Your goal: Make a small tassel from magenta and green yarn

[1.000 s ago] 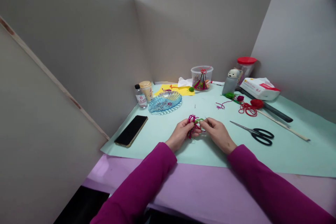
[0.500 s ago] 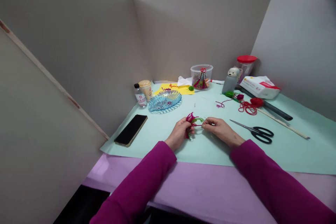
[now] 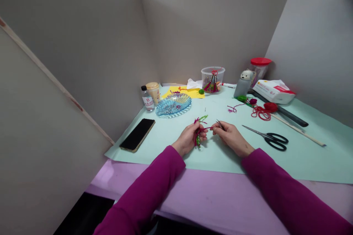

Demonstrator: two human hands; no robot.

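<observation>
My left hand (image 3: 186, 140) is closed around a small bundle of magenta and green yarn (image 3: 198, 140), whose loose ends stick out above and below the fingers. A magenta strand (image 3: 207, 128) runs taut from the bundle to my right hand (image 3: 231, 137), which pinches its end between thumb and finger. A thin, dark, pointed tool (image 3: 220, 123) also juts up from the right fingers; its exact kind is too small to tell. Black-handled scissors (image 3: 271, 139) lie just right of that hand, blades slightly apart.
A phone (image 3: 138, 134) lies at left. Behind it stand a bottle (image 3: 148, 100), a lidded cup (image 3: 154, 91) and a blue shell-shaped dish (image 3: 173, 105) with beads. Red yarn (image 3: 261, 114), a stick (image 3: 306, 134), a tissue pack (image 3: 273, 91) and a plastic tub (image 3: 205, 79) are further back.
The green yarn ends have swung upward at the bundle. The dark pointed tool now shows more clearly in my right hand, and the magenta strand stretches between both hands.
</observation>
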